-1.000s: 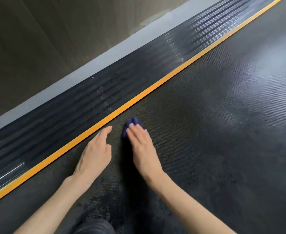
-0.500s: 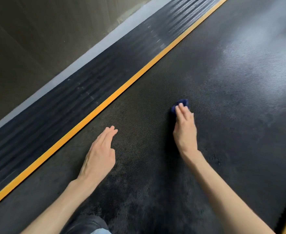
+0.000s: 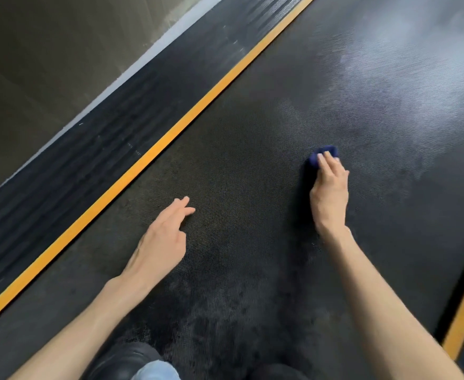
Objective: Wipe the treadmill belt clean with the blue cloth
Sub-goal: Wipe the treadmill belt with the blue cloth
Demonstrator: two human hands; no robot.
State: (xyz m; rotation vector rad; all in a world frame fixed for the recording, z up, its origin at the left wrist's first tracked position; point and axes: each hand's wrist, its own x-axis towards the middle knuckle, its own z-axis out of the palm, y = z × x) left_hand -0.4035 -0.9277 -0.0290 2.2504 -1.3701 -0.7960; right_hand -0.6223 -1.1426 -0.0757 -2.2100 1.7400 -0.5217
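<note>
Textured treadmill belt [image 3: 252, 127]: our right hand [image 3: 329, 193] presses the blue cloth [image 3: 331, 149] flat-fingered, left hand [image 3: 162, 242] open. Texture may drag it loose.

Two bare hands, a left hand [image 3: 162, 242] and a right hand [image 3: 329, 193]; one blue cloth [image 3: 329, 150]; one treadmill belt [image 3: 252, 133]; two orange stripes [image 3: 154, 154]; one ribbed side rail [image 3: 101, 149].

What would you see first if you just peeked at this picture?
Probably the small blue cloth, pressed under the right hand on the dark treadmill belt. Next, the bright orange stripe running diagonally along the belt's left edge, with the left hand open between stripe and cloth.
</note>
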